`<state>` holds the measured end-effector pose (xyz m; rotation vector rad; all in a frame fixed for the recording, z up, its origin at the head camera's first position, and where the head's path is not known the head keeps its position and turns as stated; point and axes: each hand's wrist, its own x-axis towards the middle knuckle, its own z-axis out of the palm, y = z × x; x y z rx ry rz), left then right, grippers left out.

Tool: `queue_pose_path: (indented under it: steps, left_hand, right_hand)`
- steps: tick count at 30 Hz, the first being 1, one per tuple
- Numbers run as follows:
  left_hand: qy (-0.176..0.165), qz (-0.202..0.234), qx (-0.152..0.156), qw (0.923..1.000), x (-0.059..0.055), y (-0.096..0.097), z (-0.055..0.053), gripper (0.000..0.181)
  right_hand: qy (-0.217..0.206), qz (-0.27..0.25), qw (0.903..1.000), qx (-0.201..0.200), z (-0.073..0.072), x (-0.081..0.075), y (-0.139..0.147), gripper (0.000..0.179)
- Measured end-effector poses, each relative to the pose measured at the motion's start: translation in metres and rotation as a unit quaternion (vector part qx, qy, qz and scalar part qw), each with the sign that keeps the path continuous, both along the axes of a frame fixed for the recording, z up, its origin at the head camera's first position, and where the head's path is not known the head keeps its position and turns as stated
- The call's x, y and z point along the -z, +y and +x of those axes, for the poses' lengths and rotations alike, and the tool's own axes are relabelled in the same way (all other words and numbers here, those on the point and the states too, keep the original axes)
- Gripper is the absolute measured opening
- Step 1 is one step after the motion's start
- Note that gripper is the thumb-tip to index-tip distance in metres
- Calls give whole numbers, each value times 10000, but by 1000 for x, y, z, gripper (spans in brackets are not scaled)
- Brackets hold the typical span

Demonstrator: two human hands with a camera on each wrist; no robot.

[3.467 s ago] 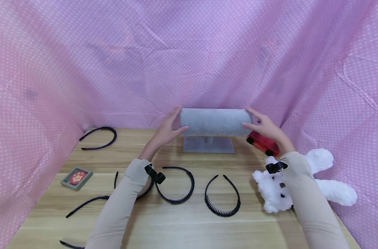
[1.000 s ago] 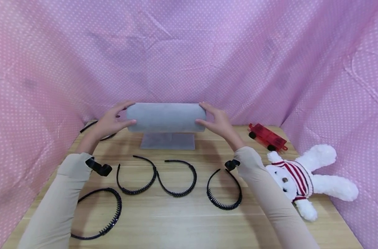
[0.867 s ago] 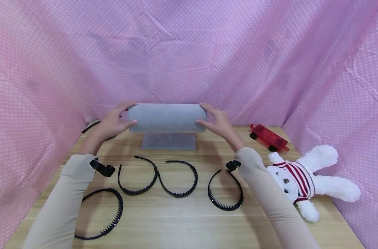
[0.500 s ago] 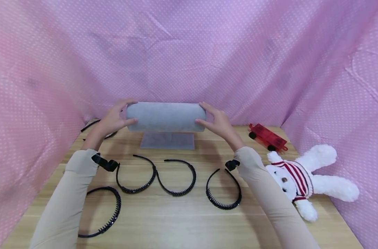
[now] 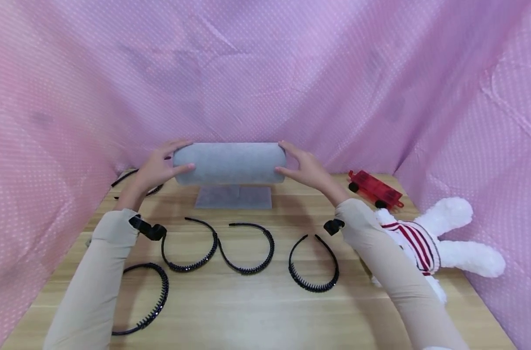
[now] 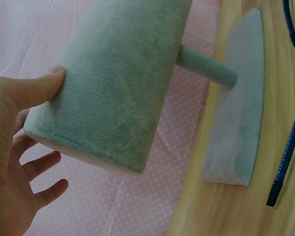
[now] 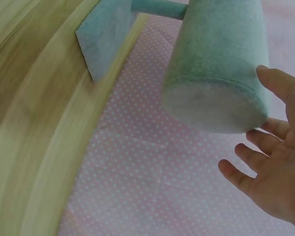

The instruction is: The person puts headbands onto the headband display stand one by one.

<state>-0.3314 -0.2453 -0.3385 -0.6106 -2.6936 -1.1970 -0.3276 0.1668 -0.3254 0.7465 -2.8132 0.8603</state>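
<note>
A grey plush T-bar display stand (image 5: 229,163) stands at the table's back edge, its thick roll lying crosswise on a short post above a flat base (image 5: 233,198). My left hand (image 5: 155,169) grips the roll's left end, thumb on the front and index finger over the top. At the other end my right hand (image 5: 308,170) pinches it the same way. In the left wrist view the thumb presses the roll (image 6: 113,83) while other fingers spread beside its end. The right wrist view has thumb and index finger at the roll's rim (image 7: 216,73), remaining fingers off it.
Black toothed headbands lie in front, among them one at left (image 5: 191,268), one at centre (image 5: 249,272) and one at right (image 5: 313,288). A red toy car (image 5: 374,188) and a white plush toy (image 5: 449,243) sit right. Pink dotted cloth (image 5: 265,73) walls the table.
Since the earliest frame, both hands and the display stand have shifted left along the back edge, away from the red toy car. Over the last second they barely move.
</note>
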Motion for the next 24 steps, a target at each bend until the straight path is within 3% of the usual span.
queue_pose_path:
  steps: [5, 11, 17, 24]
  left_hand:
    - [-356, -17, -71, 9993, -12, -8, -3, 70]
    - [-558, 10, -82, 9984, -23, -14, -3, 72]
    - [-581, -36, -106, 9982, -28, -17, -1, 72]
    - [-549, -41, -125, 9984, -30, -17, 4, 72]
  right_hand:
    - [285, 208, 9986, -389, 8, -12, 4, 72]
    - [564, 528, 9927, -921, 30, -9, 14, 67]
    - [725, 841, 9822, -1513, 54, 10, 21, 59]
    - [836, 1023, 9553, -2644, 79, 37, 19, 39]
